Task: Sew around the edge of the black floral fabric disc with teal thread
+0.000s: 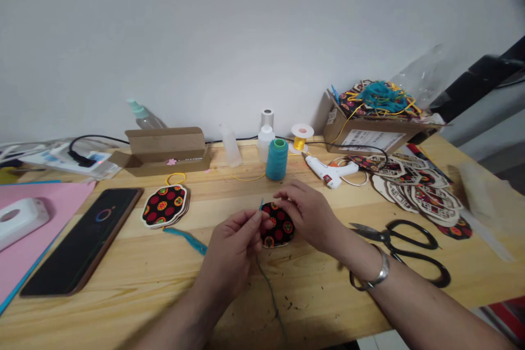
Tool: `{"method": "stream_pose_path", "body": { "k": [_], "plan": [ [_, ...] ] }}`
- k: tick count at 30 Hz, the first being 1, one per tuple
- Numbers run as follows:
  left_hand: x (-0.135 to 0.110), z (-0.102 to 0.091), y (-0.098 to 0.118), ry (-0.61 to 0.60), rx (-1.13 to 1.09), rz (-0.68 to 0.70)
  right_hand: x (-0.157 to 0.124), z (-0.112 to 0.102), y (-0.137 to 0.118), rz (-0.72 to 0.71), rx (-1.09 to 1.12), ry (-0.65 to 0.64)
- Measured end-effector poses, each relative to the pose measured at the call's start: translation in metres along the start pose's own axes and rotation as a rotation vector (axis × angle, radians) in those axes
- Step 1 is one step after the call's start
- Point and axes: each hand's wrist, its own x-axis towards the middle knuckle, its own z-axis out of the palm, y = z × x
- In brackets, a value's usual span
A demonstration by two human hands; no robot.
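Observation:
Near the middle of the table, my left hand (pixel 235 246) is closed in a pinch on a teal thread (pixel 261 203), whose short end sticks up above the thumb and fingertip. A dark strand (pixel 268 284) hangs below that hand and trails towards the table's front edge. My right hand (pixel 305 210) is just to the right, thumb and fingers curled together; whatever lies between them is too small to make out. Behind and between both hands is a black patterned fabric piece (pixel 279 227) with red and orange flowers, partly covered by the fingers.
A teal thread cone (pixel 277 159) stands behind my hands. Black scissors (pixel 388 238) and a glue gun (pixel 330 170) lie to the right, near stacked patterned pieces (pixel 430 197) and a full cardboard box (pixel 369 134). To the left are another patterned stack (pixel 166 205) and a phone (pixel 82 240).

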Motion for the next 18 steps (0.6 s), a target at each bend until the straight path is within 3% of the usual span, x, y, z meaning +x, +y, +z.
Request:
{"method": "stream_pose_path", "body": {
  "k": [3,6,18],
  "plan": [
    [0.001,0.0,0.004,0.038,-0.115,0.02,0.0,0.003,0.009,-0.198,-0.274,-0.057],
    [0.002,0.0,0.006,0.047,-0.173,0.021,0.0,0.008,0.014,-0.307,-0.402,-0.11],
    [0.002,0.001,0.007,0.038,-0.203,0.008,0.002,0.016,0.02,-0.307,-0.453,-0.184]
  ]
}}
